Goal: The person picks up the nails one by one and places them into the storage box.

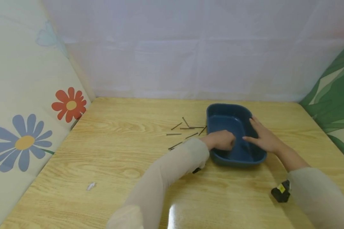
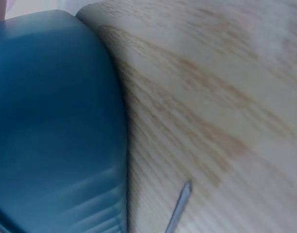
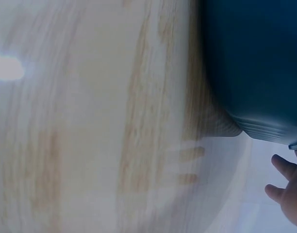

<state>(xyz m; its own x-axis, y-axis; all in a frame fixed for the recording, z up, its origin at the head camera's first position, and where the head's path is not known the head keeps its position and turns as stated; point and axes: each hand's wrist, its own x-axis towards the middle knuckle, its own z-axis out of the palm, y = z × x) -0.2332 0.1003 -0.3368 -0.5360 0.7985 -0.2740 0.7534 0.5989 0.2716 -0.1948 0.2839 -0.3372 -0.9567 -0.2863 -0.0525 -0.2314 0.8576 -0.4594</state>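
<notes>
A deep blue plastic basin (image 1: 238, 163) stands on the wooden table. Inside it, near its left wall, my left hand (image 1: 225, 140) has its fingers curled; whether anything is in them is hidden. My right hand (image 1: 265, 138) grips the basin's right rim, thumb inside the wall and fingers along the outer side. Several dark nails (image 1: 173, 134) lie scattered on the table just left of the basin. In the left wrist view, one nail (image 2: 180, 206) lies beside the basin's outer wall (image 2: 61, 116). The right wrist view shows spread fingers (image 3: 284, 167) beside the rim.
A small white scrap (image 1: 90, 186) lies on the table (image 1: 126, 197) at the front left. A black wrist camera (image 1: 281, 191) hangs at the right sleeve. A white cloth (image 1: 166, 63) closes off the back, and flower-patterned panels (image 1: 17, 95) flank the sides.
</notes>
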